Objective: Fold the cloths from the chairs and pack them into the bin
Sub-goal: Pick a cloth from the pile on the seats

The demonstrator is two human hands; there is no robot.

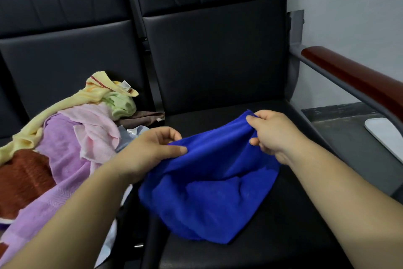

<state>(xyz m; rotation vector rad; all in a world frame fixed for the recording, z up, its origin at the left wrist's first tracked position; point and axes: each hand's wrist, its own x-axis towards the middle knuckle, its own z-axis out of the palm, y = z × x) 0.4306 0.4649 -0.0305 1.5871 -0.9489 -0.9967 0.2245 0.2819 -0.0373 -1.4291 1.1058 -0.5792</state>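
I hold the blue cloth point(207, 192) by its far edge over the seat point(283, 236). My left hand point(152, 149) pinches it between thumb and curled fingers, and my right hand point(272, 133) pinches the raised corner the same way. Held apart like this, the edge is drawn out and the rest sags onto the seat, ready, I judge, for spreading and folding. The unfolded pile point(76, 138) lies on the left chair point(65, 55). I see no bin.

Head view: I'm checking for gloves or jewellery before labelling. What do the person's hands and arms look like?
Both are bare. The left hand and right hand wear no gloves, and no ring shows on the visible fingers. The left forearm and right forearm show no sleeve, watch or bracelet up to the picture's edge.
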